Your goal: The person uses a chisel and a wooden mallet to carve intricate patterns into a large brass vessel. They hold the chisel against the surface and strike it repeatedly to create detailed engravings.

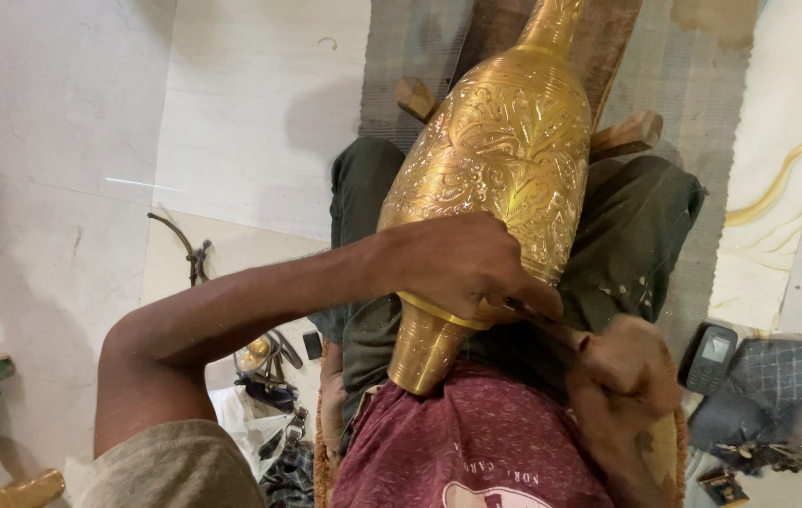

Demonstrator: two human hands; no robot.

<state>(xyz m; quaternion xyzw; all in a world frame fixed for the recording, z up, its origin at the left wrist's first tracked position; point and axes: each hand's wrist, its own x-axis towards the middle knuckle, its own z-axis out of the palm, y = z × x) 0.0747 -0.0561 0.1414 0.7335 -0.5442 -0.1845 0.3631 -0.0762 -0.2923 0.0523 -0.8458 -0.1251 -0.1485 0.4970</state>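
left hand (pixel 462 268) fingers grasping a thin tool (pixel 523 309) on the brass vase (pixel 500 160); right hand (pixel 622 367) clenched on a wooden mallet (pixel 645 442).

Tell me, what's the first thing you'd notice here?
A big shiny golden vase covered in carved leafy patterns fills the middle, lying across the person's lap. The left hand presses on its lower body and pinches a thin tool, while the right hand, blurred, is just below at the right with what looks like a wooden mallet. A small dark phone lies on the floor at the right.
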